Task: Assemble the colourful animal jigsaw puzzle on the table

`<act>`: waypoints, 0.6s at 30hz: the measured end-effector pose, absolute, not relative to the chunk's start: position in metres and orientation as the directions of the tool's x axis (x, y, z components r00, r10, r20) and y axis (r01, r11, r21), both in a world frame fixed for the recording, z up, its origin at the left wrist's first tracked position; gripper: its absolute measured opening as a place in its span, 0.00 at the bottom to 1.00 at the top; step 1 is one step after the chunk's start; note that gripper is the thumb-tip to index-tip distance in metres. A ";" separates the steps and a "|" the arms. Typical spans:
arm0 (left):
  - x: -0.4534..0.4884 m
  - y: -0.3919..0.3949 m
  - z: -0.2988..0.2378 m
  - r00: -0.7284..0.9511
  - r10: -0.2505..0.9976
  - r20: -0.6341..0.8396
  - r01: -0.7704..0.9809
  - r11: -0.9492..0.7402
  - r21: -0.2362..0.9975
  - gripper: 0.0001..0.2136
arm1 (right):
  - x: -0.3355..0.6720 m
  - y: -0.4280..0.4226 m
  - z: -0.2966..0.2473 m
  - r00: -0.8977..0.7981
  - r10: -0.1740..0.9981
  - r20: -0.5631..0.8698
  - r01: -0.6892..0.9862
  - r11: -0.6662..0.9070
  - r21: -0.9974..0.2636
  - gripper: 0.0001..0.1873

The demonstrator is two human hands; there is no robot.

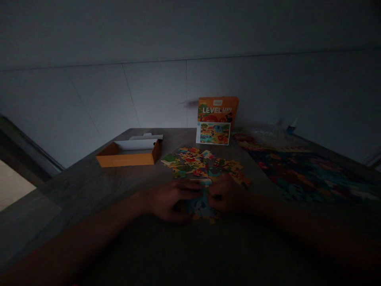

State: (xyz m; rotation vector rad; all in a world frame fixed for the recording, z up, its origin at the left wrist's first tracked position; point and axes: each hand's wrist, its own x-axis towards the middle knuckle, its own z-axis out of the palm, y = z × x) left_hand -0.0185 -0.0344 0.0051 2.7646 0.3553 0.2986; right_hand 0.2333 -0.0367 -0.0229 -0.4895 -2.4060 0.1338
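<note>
Puzzle patch (200, 207) lies on desk (119, 186), well in front of box lid (217, 119), which is propped upright, probably for reference. Left hand (169, 200) and right hand (228, 196) curl over its edges, touching it; actual grip too dark to tell. Loose pieces (202, 161) lie between.

A grey table (89, 186) fills the dim lower frame, set against a pale panelled wall (149, 91). Left of centre lies an open orange box (127, 159) with a white flap. At upper centre a box lid (216, 119) reading "LEVEL UP!" stands upright by the wall. At right lies a large colourful picture (312, 174), with crumpled clear plastic (268, 133) just behind it.
</note>
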 end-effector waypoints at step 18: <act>-0.021 -0.034 0.011 0.950 0.271 0.155 0.197 -0.905 0.377 0.33 | 0.234 -0.038 -0.019 -0.730 0.398 0.556 0.342 0.917 -0.206 0.16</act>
